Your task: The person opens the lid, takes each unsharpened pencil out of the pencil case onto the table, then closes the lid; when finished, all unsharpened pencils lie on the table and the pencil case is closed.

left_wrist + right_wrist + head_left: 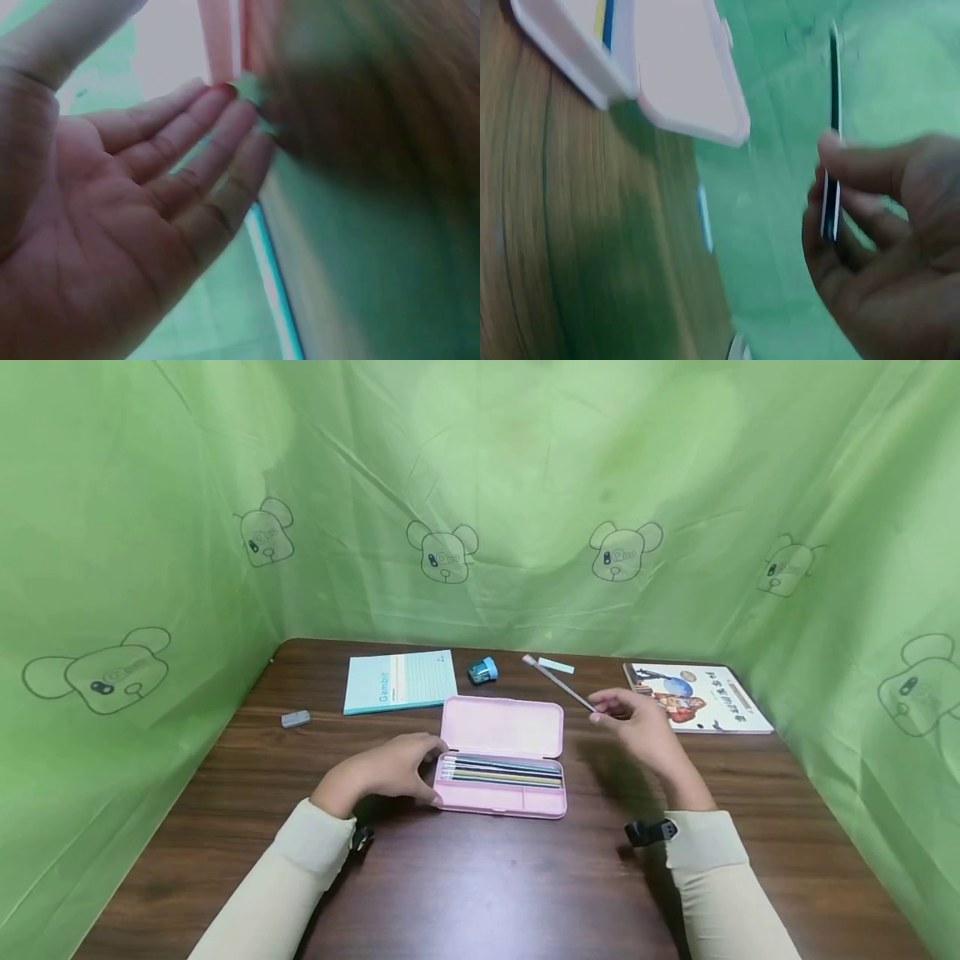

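A pink pencil case [501, 728] lies with its lid raised in the middle of the table. Several pencils [502, 772] fill its rear compartment, side by side. At the case's left end my left hand [392, 767] rests its fingertips, thumb toward the near corner; the left wrist view shows its fingers [214, 176] extended and only slightly bent. To the right of the case, my right hand [637, 727] pinches a slim pencil [558, 681] by one end between thumb and fingers. The pencil has dark and white stripes [832, 97] in the right wrist view and slants up toward the far left.
Behind the case lie a light blue notebook [401, 682], a blue pencil sharpener [482, 671] and a pale blue strip [557, 666]. A grey eraser [296, 718] is at the left. An illustrated book [720, 702] lies beyond my right hand. Green curtains [525, 485] surround the wooden table [480, 893].
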Motion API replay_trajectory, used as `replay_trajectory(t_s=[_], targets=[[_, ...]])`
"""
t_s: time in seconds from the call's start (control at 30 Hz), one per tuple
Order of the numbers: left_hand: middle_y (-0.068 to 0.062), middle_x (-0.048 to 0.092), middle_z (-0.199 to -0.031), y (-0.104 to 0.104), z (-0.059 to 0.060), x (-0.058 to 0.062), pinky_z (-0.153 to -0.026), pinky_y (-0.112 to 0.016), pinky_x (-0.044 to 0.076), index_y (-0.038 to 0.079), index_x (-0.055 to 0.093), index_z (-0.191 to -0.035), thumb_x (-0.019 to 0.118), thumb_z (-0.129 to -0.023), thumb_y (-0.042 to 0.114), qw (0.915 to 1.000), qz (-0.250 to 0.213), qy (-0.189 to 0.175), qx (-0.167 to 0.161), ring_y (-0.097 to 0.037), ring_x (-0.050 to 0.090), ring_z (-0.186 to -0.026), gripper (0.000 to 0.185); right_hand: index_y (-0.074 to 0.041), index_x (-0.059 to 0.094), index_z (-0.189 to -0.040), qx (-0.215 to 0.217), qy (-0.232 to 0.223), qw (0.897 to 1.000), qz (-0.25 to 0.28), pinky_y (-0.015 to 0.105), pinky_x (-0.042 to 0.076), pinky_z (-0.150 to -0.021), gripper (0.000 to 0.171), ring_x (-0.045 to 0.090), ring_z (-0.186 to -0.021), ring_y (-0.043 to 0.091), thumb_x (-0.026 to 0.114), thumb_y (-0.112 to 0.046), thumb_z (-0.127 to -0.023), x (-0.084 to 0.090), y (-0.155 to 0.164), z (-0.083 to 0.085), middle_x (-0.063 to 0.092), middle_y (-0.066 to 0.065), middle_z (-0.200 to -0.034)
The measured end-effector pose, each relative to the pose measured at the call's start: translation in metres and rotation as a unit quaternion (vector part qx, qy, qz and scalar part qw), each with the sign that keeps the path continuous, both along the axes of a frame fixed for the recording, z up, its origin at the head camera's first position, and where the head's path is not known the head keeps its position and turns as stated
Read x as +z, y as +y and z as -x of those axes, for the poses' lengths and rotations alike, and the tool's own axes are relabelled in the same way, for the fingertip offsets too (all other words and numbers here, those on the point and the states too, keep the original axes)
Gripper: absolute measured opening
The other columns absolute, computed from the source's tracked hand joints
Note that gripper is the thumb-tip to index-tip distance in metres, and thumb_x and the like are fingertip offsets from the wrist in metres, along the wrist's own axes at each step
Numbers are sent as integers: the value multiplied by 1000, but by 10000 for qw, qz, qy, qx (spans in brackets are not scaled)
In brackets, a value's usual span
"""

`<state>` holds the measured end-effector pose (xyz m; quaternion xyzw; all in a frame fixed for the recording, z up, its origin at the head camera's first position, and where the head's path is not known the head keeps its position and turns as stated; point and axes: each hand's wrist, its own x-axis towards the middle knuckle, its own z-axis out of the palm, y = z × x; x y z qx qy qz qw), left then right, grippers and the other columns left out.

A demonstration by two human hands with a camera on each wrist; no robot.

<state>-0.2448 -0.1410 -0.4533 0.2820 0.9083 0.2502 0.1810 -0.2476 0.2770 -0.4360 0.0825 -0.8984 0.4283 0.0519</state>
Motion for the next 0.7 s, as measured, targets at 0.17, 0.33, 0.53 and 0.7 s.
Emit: replay_trajectory(t_s=[0.17, 0.33, 0.53, 0.7], targets=[[-8, 69, -137, -10, 5, -13, -117, -51, 53, 7, 63, -146, 102, -81, 34, 9990, -326, -309, 75, -25, 64, -128, 81, 4, 78, -122, -508, -41, 9983, -284, 16, 50, -77, 24, 71, -92, 22, 81, -2, -99, -22, 28, 13, 78, 22, -105], [-7, 67, -141, -14, 8, -17, -119, -51, 51, 10, 61, -148, 102, -80, 31, 9970, -568, -511, 92, -27, 62, -134, 82, 4, 80, -115, -669, -207, 9956, -628, 21, 48, -76, 20, 65, -85, 10, 83, -4, -97, -37, 39, 18, 79, 18, -99], [-7, 67, -141, -13, 10, -16, -120, -53, 50, 12, 62, -146, 103, -80, 32, 9966, -589, -570, 67, -28, 61, -135, 81, 2, 80, -112, -852, -387, 9907, -993, 32, 48, -82, 18, 65, -83, 11, 84, -7, -97, -51, 48, 20, 79, 13, -95], [-7, 67, -139, -11, 11, -15, -120, -52, 50, 12, 62, -145, 103, -80, 33, 9967, -558, -590, 50, -27, 61, -134, 80, 2, 80, -110, -999, -379, 9878, -1131, 36, 48, -82, 17, 66, -83, 15, 83, -7, -96, -56, 50, 21, 79, 14, -94]])
